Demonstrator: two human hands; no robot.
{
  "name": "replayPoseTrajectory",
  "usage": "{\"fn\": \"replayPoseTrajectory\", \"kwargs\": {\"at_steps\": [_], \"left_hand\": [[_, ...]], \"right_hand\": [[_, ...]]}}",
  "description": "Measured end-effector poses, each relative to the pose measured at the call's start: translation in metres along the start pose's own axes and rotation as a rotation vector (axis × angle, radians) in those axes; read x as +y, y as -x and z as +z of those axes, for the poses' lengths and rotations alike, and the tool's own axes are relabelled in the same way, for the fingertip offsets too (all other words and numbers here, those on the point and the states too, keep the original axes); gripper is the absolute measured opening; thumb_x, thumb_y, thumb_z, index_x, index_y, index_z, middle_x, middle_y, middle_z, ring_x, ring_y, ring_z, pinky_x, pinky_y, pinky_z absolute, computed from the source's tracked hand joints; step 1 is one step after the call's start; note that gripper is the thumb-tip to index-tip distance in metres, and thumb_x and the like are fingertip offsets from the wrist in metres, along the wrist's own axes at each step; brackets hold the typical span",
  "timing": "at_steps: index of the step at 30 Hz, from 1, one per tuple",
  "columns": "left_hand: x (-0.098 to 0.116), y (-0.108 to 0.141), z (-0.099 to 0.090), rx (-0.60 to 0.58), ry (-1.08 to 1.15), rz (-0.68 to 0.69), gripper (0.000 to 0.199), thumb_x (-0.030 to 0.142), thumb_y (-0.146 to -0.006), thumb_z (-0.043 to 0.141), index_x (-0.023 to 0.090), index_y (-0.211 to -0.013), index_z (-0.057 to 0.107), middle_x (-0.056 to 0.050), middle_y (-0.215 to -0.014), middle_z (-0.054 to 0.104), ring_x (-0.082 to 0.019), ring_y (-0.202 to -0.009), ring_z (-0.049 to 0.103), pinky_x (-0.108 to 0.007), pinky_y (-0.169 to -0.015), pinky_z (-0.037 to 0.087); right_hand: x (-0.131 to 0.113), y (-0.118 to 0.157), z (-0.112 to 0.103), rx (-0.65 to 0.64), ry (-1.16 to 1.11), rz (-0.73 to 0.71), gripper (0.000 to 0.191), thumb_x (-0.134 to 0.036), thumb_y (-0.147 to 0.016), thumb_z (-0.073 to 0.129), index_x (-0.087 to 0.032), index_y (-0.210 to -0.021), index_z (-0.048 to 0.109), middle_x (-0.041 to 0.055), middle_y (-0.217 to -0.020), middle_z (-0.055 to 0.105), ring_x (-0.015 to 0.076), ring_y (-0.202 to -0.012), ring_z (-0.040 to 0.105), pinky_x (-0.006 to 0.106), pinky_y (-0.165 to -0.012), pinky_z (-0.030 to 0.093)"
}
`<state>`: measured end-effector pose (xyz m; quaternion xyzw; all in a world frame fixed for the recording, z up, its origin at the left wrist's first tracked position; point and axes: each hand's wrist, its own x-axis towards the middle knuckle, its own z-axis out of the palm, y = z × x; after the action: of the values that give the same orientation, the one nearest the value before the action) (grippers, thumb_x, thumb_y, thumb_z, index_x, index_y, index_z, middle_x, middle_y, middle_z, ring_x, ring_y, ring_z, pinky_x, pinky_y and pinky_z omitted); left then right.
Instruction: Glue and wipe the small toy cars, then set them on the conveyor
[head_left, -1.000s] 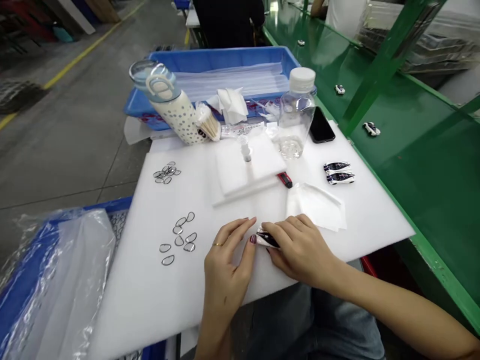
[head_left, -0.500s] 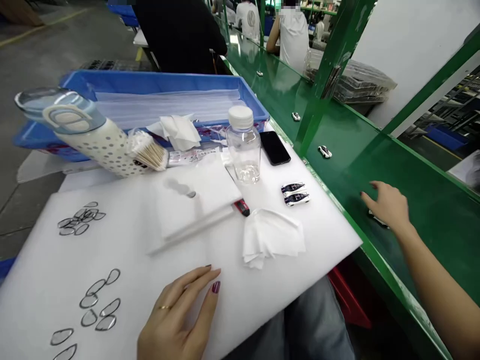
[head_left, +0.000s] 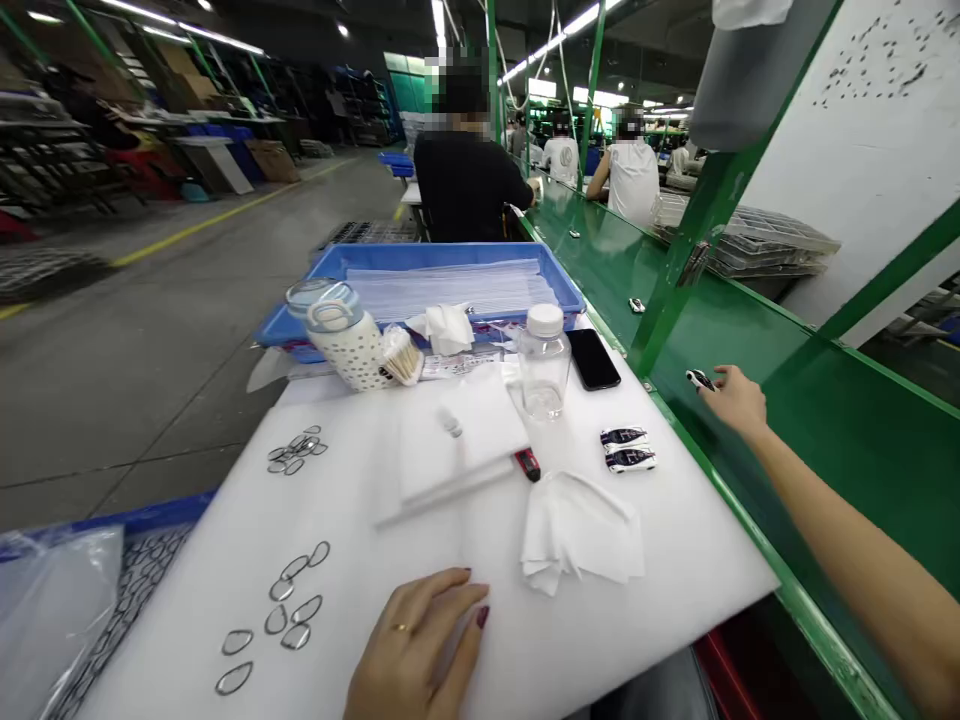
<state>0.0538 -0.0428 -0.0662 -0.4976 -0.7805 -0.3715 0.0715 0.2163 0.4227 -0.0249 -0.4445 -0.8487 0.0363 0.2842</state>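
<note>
My right hand (head_left: 739, 402) reaches over the green conveyor, thumb and fingers closed around the rear end of a small white and dark toy car (head_left: 699, 380). The nose of this car sticks out past the fingertips. My left hand (head_left: 424, 640) rests on the white work surface, fingers loosely bent and apart, holding nothing. Two toy cars (head_left: 628, 450) stand side by side near the table's right edge. Nearest to my left hand are a crumpled white cloth (head_left: 581, 530) and a white foam pad (head_left: 457, 435). Thin dark-rimmed loops (head_left: 292, 600) lie scattered on the left.
Further up the green conveyor (head_left: 832, 450) sit toy cars (head_left: 636, 305). A clear bottle (head_left: 544, 365), a phone (head_left: 593, 359), a dotted tumbler (head_left: 349, 345), cotton swabs (head_left: 403, 358) and a blue bin (head_left: 450, 255) line the table's back. A green post (head_left: 694, 240) rises beside the conveyor.
The camera view has tilted up and shifted left. My right hand has moved forward along the conveyor to a toy car; the car under it before no longer shows there. My left hand stays on the table.
</note>
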Motion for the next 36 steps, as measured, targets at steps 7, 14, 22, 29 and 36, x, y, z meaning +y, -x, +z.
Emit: {"fn": "replayPoseTrajectory", "kwargs": {"at_steps": [7, 14, 22, 29, 36], "left_hand": [[0.009, 0.007, -0.007, -0.107, 0.012, -0.125, 0.069, 0.064, -0.091, 0.056, 0.026, -0.146, 0.036, -0.013, -0.134, 0.055, -0.033, -0.113, 0.062, -0.047, -0.087, 0.060], [0.014, 0.048, -0.014, 0.027, 0.049, -0.098, 0.034, 0.025, -0.099, 0.055, 0.027, -0.133, 0.054, -0.009, -0.116, 0.064, -0.024, -0.103, 0.067, -0.033, -0.089, 0.059], [0.022, 0.014, -0.013, -0.161, 0.237, -0.070, 0.050, 0.007, -0.087, 0.061, 0.026, -0.133, 0.056, -0.010, -0.137, 0.054, -0.028, -0.127, 0.052, -0.046, -0.104, 0.051], [0.017, -0.006, -0.014, -0.322, 0.183, -0.079, 0.037, 0.014, -0.086, 0.070, 0.022, -0.122, 0.064, -0.011, -0.132, 0.058, -0.029, -0.119, 0.057, -0.050, -0.101, 0.051], [-0.003, 0.000, -0.049, -0.617, 0.375, 0.045, 0.065, 0.013, -0.088, 0.059, 0.034, -0.147, 0.042, -0.003, -0.152, 0.041, -0.028, -0.139, 0.040, -0.051, -0.114, 0.039]], "right_hand": [[-0.176, 0.145, -0.059, -0.522, -0.331, -0.996, 0.047, -0.015, -0.085, 0.060, -0.019, -0.131, 0.051, 0.0089, -0.110, 0.072, 0.0213, -0.100, 0.068, 0.036, -0.084, 0.053], [-0.246, 0.164, -0.032, -0.453, -0.597, -1.096, 0.016, -0.019, -0.092, 0.056, -0.020, -0.104, 0.065, 0.0090, -0.109, 0.072, 0.0184, -0.098, 0.068, 0.032, -0.083, 0.056], [-0.276, 0.100, 0.015, -0.571, -0.662, -0.544, 0.027, -0.030, -0.087, 0.059, -0.018, -0.111, 0.063, 0.0102, -0.103, 0.074, 0.0218, -0.092, 0.070, 0.037, -0.081, 0.056], [-0.296, 0.100, 0.005, -0.660, -0.336, -0.629, 0.027, -0.036, -0.093, 0.053, -0.023, -0.114, 0.062, 0.0045, -0.090, 0.074, 0.0230, -0.083, 0.067, 0.032, -0.074, 0.043], [-0.292, 0.085, -0.009, -0.882, -0.721, -0.575, 0.030, -0.041, -0.098, 0.045, -0.018, -0.094, 0.064, 0.0076, -0.102, 0.070, 0.0202, -0.095, 0.062, 0.032, -0.083, 0.045]]}}
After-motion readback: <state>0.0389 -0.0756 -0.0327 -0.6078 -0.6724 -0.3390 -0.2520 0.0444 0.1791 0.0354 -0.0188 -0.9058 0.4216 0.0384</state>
